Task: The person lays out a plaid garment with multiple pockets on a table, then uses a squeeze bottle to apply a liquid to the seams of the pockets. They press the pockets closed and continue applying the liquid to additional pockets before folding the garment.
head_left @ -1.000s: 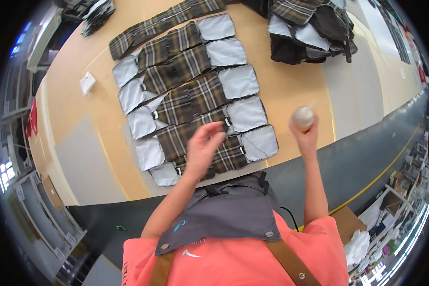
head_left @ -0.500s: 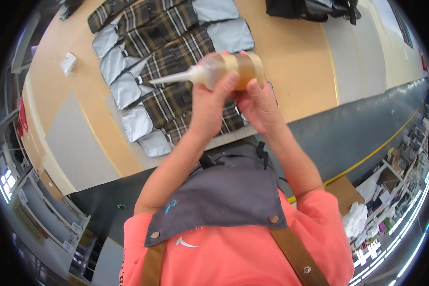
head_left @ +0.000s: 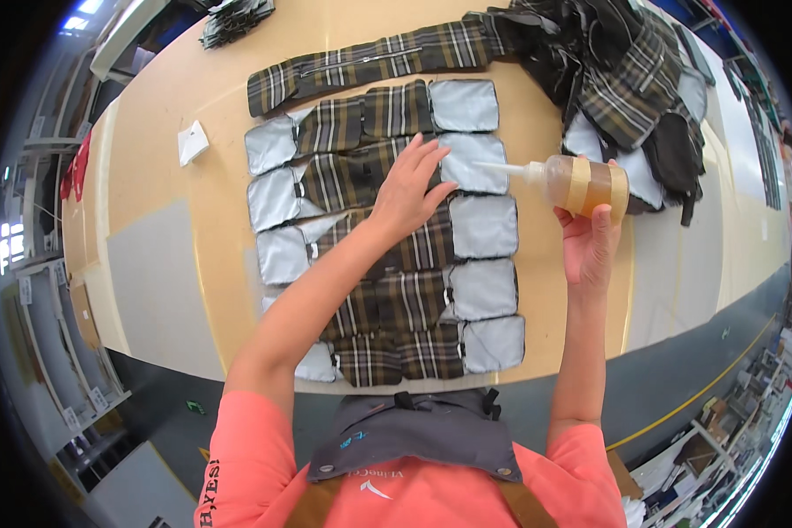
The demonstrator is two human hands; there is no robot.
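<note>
My right hand [head_left: 590, 242] is wrapped round a squeeze bottle [head_left: 588, 187] of amber liquid, with tape bands about its body. The bottle lies tilted on its side in the air, its long pale nozzle pointing left over a silvery panel. Fingers spread, my left hand [head_left: 411, 187] is over the plaid fabric pieces [head_left: 343, 180] and holds nothing; whether it touches them I cannot tell. These brown, black and white checked pieces lie in overlapping rows, with silver-grey lining panels [head_left: 485, 227] at both ends.
A long plaid strip [head_left: 387, 60] lies beyond the rows. At the far right is a heap of plaid and black fabric [head_left: 625, 97]. A folded white paper [head_left: 193, 143] and a dark fabric stack [head_left: 236, 21] rest on the tan table [head_left: 163, 180]. Shelving [head_left: 48, 330] stands at left.
Both hands were together on the bottle. My left hand has let go and opened over the fabric; my right hand has carried the bottle rightward. The view has shifted, showing more table.
</note>
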